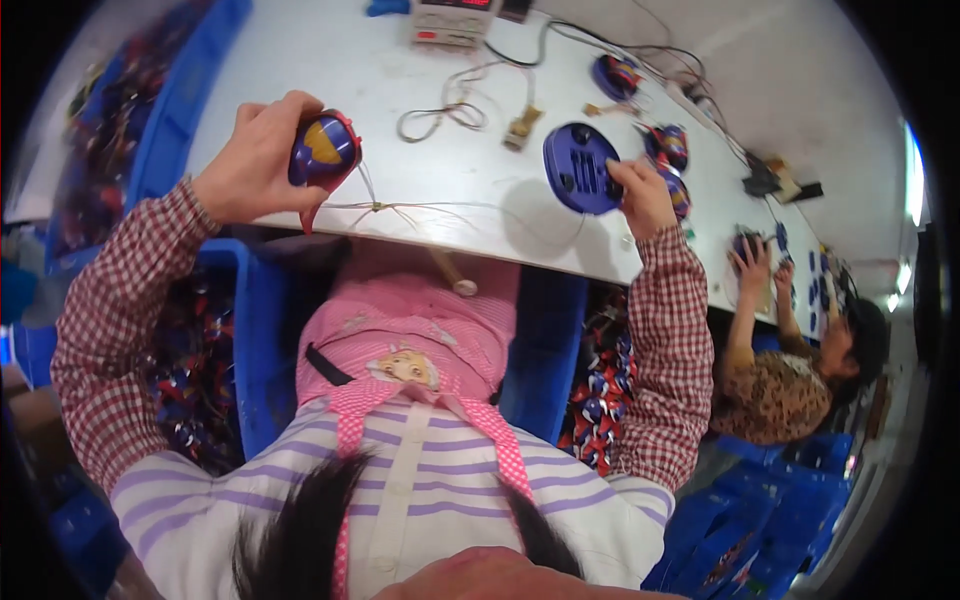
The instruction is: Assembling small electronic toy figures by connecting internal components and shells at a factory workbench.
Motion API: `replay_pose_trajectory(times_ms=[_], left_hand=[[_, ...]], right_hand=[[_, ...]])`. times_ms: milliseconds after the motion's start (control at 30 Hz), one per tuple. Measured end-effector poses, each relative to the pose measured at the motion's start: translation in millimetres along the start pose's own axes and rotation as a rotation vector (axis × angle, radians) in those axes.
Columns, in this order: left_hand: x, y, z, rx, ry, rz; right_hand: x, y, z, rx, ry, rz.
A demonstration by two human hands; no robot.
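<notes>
My left hand (258,160) grips a rounded plastic toy body (330,145), dark blue with a yellow patch and red edges, above the near edge of the white table (470,180). In my right hand (645,195) is a flat, dark blue oval base (575,165) with slots and round recesses, pinched at its right rim and tilted up. Thin wires (420,205) run from the toy body toward the base, bunched at a small knot near the table edge. Where they join the base cannot be made out.
A power supply (452,25) stands at the back, with cables and a small brass-coloured connector (521,128) before it. More toy bodies (668,148) lie right. Blue bins of parts flank me, including a lower-left bin (243,350). Farther right, another person (780,390) works.
</notes>
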State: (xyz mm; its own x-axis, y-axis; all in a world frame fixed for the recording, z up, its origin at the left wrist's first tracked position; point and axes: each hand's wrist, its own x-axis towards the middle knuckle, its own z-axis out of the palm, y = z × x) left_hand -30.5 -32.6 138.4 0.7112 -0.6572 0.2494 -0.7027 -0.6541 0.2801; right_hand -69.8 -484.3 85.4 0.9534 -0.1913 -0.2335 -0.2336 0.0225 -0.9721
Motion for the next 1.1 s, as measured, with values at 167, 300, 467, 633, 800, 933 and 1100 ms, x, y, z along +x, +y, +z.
replay_pose_trajectory(times_ms=[167, 300, 467, 633, 800, 933, 1100], left_hand=[[-11.0, -49.8, -10.2, 0.369, -0.186, -0.019], [-5.5, -90.1, 10.3, 0.476, -0.396, -0.174], [20.4, -119.2, 20.2, 0.616, -0.532, -0.154], [46.6, -128.9, 28.3, 0.726, -0.530, -0.019], [54.2, -152.1, 46.8, 0.731, -0.327, 0.188], [59.6, -129.3, 59.1, 0.750, -0.018, 0.285], [72.0, -14.0, 118.8, -0.189, -0.013, -0.117]], right_hand=[[-23.6, 19.5, 72.0, 0.007, -0.191, 0.071], [-11.8, 39.5, 106.4, -0.031, -0.199, 0.091], [-2.3, 58.3, 107.5, -0.052, -0.113, 0.136], [2.7, 65.4, 105.7, -0.108, -0.015, 0.149], [1.8, 22.7, 106.2, -0.471, -0.048, 0.352], [41.5, 43.9, 74.6, -0.794, 0.235, -0.193], [76.9, 33.9, 90.2, -0.665, 0.233, -0.515]])
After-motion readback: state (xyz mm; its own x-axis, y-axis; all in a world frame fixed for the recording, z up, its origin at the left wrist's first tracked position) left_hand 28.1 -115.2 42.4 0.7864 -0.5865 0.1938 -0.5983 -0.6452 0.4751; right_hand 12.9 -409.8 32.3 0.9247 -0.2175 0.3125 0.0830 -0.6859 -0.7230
